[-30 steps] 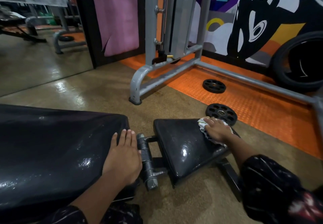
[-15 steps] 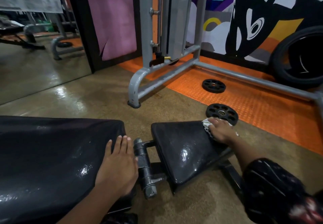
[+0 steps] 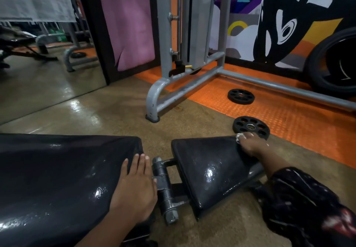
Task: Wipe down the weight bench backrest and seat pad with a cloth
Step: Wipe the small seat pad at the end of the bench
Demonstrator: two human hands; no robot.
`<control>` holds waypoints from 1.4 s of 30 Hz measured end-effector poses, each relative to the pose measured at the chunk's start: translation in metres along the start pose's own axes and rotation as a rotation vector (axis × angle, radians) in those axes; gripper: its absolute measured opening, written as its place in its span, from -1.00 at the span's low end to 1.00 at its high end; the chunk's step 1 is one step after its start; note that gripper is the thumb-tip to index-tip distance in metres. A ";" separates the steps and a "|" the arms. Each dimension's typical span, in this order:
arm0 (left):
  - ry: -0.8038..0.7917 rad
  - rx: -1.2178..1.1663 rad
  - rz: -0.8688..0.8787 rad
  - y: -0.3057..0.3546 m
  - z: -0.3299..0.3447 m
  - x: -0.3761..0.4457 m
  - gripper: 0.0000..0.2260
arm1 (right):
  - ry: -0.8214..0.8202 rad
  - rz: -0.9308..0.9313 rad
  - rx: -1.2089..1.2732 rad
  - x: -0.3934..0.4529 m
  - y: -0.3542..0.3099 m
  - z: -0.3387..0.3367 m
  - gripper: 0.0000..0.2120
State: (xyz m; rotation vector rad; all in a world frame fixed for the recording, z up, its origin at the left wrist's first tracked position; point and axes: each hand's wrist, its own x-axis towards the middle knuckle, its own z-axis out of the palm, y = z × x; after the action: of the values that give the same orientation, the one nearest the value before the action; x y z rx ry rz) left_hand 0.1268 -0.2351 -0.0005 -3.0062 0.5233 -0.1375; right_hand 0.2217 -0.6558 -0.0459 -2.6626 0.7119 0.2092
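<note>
The black glossy backrest [image 3: 57, 179] fills the lower left. My left hand [image 3: 136, 187] lies flat on its right end, fingers together and holding nothing. Across a metal hinge [image 3: 163, 187] sits the smaller black seat pad [image 3: 208, 165]. At the pad's far right corner my right hand [image 3: 250, 144] presses a white cloth [image 3: 239, 137] against the surface. Most of the cloth is hidden under the fingers.
Two black weight plates [image 3: 250, 126] [image 3: 240, 96] lie on the floor beyond the pad. A grey machine frame [image 3: 173, 84] stands on the orange mat [image 3: 289, 119]. A large tyre [image 3: 333, 63] leans at the right. A mirror [image 3: 38, 63] is at the left.
My right hand slid the cloth along the seat pad to its far right corner. The view dipped slightly; my left hand stayed flat on the backrest.
</note>
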 end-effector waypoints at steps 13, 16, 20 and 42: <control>-0.058 0.057 0.026 0.003 -0.003 0.001 -0.29 | 0.071 -0.042 0.167 -0.039 0.030 -0.001 -0.41; -0.070 0.059 0.029 0.004 -0.003 0.000 -0.26 | 0.066 -0.074 0.015 -0.035 0.006 0.003 -0.42; -0.011 0.034 0.026 0.001 0.002 0.000 -0.27 | 0.121 -0.317 -0.106 -0.088 0.001 0.025 -0.30; -0.051 0.031 0.013 0.004 -0.005 -0.003 -0.41 | 0.284 -0.174 0.034 -0.105 0.039 0.040 -0.37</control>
State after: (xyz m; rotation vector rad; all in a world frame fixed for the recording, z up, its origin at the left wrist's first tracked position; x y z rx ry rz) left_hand 0.1224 -0.2382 0.0039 -2.9673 0.5308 -0.0665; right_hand 0.1097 -0.6245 -0.0701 -2.7312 0.5539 -0.2300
